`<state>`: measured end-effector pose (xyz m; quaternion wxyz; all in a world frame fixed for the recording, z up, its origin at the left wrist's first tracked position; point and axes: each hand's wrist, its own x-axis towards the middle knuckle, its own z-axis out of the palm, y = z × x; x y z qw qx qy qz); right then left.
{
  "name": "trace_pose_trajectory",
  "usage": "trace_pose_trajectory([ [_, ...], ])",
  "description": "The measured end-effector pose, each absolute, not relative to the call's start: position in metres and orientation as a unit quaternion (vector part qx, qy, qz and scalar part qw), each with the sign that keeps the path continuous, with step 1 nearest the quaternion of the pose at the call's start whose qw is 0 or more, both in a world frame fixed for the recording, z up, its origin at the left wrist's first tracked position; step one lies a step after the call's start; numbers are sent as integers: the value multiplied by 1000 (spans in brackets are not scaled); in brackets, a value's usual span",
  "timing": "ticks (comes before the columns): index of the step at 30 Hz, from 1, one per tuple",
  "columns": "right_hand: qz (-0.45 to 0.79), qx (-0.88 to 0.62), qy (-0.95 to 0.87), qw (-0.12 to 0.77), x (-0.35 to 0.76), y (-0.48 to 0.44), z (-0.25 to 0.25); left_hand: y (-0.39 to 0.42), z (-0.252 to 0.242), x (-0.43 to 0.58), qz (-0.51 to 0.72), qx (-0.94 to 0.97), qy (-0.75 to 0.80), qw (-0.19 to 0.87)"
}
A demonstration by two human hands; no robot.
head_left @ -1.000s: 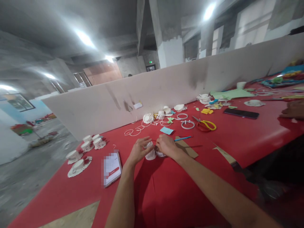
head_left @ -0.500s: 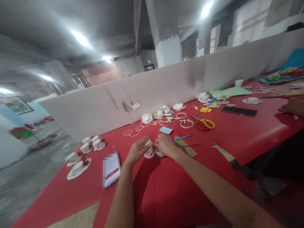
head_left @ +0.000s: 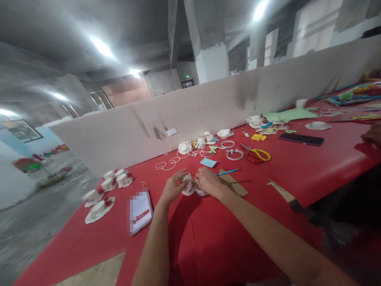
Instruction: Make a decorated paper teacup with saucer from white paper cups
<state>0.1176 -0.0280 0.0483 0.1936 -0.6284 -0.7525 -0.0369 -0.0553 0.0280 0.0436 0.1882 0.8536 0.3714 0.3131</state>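
Observation:
My left hand point(head_left: 175, 186) is closed around the side of a small white paper cup point(head_left: 188, 187), which has dark red marks on its wall. My right hand point(head_left: 206, 180) is bent close against the cup's right side, fingers pinched. A slim blue pencil point(head_left: 228, 172) sticks out behind that hand to the right, over a piece of brown cardboard point(head_left: 236, 186), and a thin shadow falls below it. Under the right hand, part of another white piece point(head_left: 201, 192) shows; the hand covers the rest.
Several white paper cups on saucers point(head_left: 99, 207) stand at the left, near a phone point(head_left: 141, 212). Beyond my hands lie blue paper point(head_left: 208, 162), tape rings point(head_left: 235, 154), yellow-handled scissors point(head_left: 257, 154) and a dark phone point(head_left: 301, 139). A low white partition point(head_left: 202, 107) borders the table. Another person's hand point(head_left: 372, 135) rests at the right.
My hands keep nearly the same pose at the cup. At the far right, the other person's hand has drawn back toward the edge, and a blue sheet is gone from view.

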Motion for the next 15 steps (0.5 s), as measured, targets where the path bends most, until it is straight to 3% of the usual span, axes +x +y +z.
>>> trace_pose_trajectory([
  [15, -39, -629, -754, 184, 116, -26, 47, 24, 48, -54, 311, 852, 379, 187],
])
